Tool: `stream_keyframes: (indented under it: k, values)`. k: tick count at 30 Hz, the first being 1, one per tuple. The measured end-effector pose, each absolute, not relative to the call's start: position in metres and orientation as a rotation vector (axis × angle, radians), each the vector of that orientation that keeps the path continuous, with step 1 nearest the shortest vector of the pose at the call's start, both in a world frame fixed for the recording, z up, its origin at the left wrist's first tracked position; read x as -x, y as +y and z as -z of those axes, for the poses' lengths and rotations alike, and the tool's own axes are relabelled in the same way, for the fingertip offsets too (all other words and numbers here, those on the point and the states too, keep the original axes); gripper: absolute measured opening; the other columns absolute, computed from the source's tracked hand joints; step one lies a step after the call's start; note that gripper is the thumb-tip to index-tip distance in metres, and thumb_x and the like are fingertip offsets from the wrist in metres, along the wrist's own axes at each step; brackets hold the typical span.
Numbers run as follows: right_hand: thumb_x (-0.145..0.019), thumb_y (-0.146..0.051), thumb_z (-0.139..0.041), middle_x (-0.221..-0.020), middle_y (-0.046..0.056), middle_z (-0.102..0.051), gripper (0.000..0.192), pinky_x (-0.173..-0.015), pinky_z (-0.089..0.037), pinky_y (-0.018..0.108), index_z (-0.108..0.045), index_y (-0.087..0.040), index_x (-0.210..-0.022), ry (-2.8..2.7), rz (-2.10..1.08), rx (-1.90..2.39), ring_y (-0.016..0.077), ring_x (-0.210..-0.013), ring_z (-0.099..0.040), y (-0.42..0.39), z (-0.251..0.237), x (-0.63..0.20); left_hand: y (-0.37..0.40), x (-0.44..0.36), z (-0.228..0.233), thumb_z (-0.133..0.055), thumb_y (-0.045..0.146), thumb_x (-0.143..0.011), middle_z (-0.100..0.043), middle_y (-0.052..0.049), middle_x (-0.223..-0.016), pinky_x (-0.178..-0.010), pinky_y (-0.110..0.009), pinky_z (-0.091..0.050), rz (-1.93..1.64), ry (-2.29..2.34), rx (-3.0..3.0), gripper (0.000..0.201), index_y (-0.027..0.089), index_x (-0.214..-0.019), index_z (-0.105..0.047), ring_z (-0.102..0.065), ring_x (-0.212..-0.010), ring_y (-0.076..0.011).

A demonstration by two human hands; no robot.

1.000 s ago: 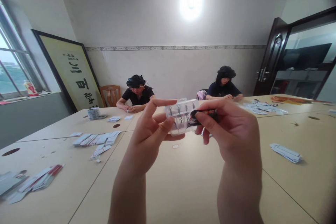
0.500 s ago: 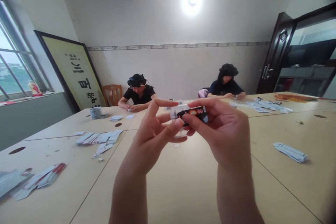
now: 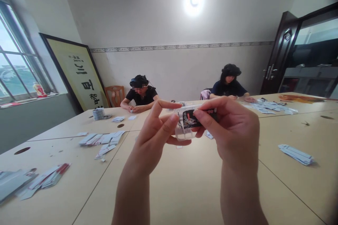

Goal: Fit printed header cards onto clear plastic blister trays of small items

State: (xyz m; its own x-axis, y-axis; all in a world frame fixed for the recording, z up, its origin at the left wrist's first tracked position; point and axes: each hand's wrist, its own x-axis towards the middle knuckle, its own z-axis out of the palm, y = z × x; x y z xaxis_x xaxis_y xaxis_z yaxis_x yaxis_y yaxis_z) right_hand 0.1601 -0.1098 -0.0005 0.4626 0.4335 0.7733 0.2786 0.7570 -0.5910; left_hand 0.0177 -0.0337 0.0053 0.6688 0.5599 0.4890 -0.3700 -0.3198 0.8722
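Observation:
My left hand (image 3: 161,128) is closed around the left side of a small clear plastic box (image 3: 182,134), with its index finger along the top edge and its thumb on the front. Thin dark metal pieces with ring ends, like fishing swivels, show through the clear plastic. A black label (image 3: 190,119) with red and white print lies across the front of the box. My right hand (image 3: 224,123) pinches the label's right part between thumb and index finger. How much of the label touches the box I cannot tell.
Two people, one at left (image 3: 141,95) and one at right (image 3: 229,84), sit across the table (image 3: 182,190). Flat packets (image 3: 101,139) lie at left, others (image 3: 295,154) at right. Round items are stacked (image 3: 98,114) at the far left. The table has round holes (image 3: 22,150).
My right hand has shifted slightly right, and more of the label's printed front shows over the box. The left hand still holds the box. The view has turned slightly.

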Motion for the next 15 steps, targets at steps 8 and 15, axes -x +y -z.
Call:
stream_keyframes:
  k: [8,15]
  values:
    - [-0.08,-0.009,-0.074,-0.072,-0.002,-0.071,0.013,-0.045,-0.058,0.021,-0.073,-0.022,-0.081,-1.074,0.144,0.784,0.0111,-0.053,-0.065,-0.106,0.004,-0.15,-0.042,-0.021,-0.007,-0.059,0.046,-0.097,-0.07,-0.002,-0.086,-0.07,-0.036,-0.067,-0.984,0.178,-1.582,0.027,0.025,-0.114,-0.056,-0.076,-0.078,-0.0217]
    - [-0.079,-0.005,-0.072,-0.073,-0.004,-0.07,0.016,-0.046,-0.059,0.021,-0.073,-0.021,-0.081,-1.058,0.197,0.742,0.0095,-0.053,-0.064,-0.106,0.004,-0.146,-0.046,-0.022,-0.009,-0.059,0.045,-0.097,-0.069,-0.001,-0.089,-0.067,-0.031,-0.066,-1.009,0.192,-1.562,0.026,0.022,-0.11,-0.058,-0.075,-0.075,-0.019]
